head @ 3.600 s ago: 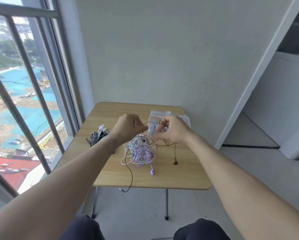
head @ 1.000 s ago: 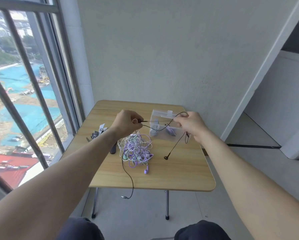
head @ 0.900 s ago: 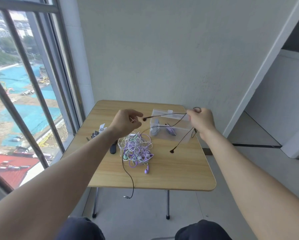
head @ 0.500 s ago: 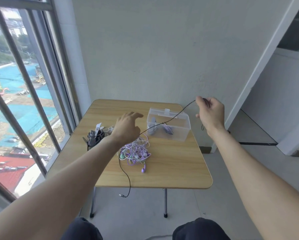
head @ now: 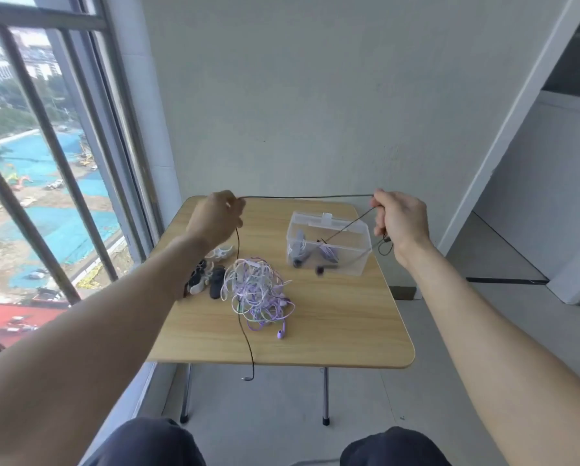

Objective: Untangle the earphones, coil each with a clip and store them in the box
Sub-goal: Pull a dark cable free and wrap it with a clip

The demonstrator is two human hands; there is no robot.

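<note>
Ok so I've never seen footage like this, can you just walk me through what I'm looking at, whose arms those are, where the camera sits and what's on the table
There is no machine here: the arms belong to a person wearing a wide-angle camera on the head, looking forward and down, so you see their own view. The left hand and right hand each pinch a thin black earphone cable, stretched between them above a small wooden table. From the left hand the cable hangs down past the table's front edge. On the table lie a tangle of purple and white earphones, a pile of small black and white clips to its left, and a clear plastic box with a few things inside. A barred window is on the left.
</note>
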